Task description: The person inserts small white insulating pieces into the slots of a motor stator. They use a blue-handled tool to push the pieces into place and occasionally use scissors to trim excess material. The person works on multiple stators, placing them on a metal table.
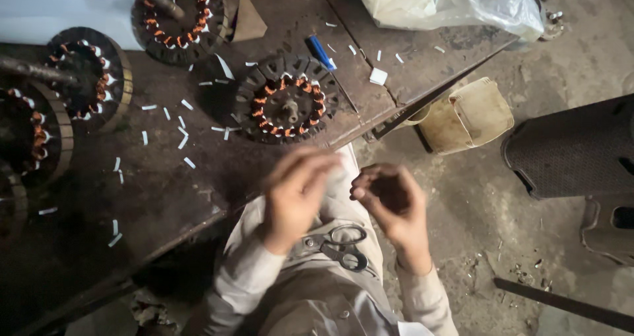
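Left hand (294, 194) blurred — grip unclear; right hand (389, 201) curled, empty, off the bench edge (198, 220).

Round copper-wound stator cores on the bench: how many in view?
4, maybe more cut off at left: bench centre, top with rod, upper left, left edge.
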